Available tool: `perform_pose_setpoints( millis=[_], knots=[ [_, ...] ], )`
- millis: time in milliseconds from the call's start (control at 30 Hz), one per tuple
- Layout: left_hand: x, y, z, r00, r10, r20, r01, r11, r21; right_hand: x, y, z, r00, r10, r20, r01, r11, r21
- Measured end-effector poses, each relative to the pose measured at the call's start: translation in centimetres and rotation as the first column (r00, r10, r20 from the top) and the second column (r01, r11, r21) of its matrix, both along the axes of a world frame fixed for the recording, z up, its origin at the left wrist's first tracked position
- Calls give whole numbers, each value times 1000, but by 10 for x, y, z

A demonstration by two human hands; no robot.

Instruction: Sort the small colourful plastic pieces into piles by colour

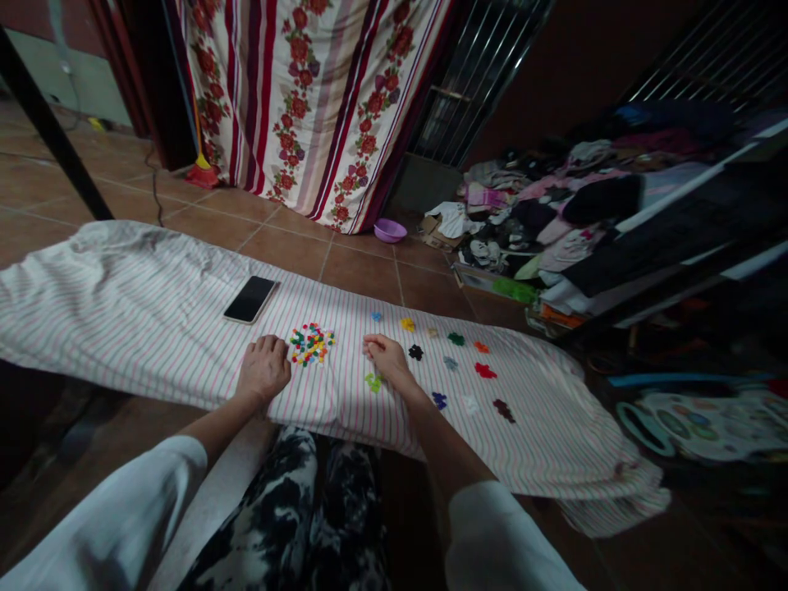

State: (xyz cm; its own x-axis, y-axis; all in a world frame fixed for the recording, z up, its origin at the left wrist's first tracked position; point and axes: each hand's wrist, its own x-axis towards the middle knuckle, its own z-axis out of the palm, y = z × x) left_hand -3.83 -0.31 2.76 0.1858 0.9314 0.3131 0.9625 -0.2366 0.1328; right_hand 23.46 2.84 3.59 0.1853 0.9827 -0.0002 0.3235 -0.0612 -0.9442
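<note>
A pile of mixed coloured beads (pixel 312 344) lies on the striped cloth (pixel 345 410). Just left of it my left hand (pixel 264 367) rests on the cloth, fingers curled and close together; whatever they may hold is hidden. My right hand (pixel 386 358) is right of the pile, its fingers pinched together on something too small to make out. Near its wrist is a light green cluster (pixel 373 382). Farther right sit single-colour clusters, among them black (pixel 415 352), yellow (pixel 407 324), dark green (pixel 456 338), red (pixel 485 371) and brown (pixel 504 410).
A phone (pixel 250 299) lies on the cloth, left of and behind the bead pile. Beyond the cloth are a purple bowl (pixel 390 231), a floral curtain (pixel 308 107) and a red broom (pixel 203 173). Heaped clothes (pixel 542 205) stand at the back right.
</note>
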Motion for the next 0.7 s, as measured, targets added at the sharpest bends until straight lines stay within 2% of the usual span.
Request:
perform_pose_setpoints(
  millis=[300,500,700],
  knots=[
    [0,1,-1,1000,-5,22,4,1000,16,-53,4,-12,979,132,153,-132,991,-13],
    [-1,0,0,1000,-7,2,7,1000,13,-80,-1,-20,930,74,359,-74,997,-14],
    [-1,0,2,1000,-7,1,7,1000,-1,-86,-7,-24,882,49,468,-49,999,-13]
  ],
)
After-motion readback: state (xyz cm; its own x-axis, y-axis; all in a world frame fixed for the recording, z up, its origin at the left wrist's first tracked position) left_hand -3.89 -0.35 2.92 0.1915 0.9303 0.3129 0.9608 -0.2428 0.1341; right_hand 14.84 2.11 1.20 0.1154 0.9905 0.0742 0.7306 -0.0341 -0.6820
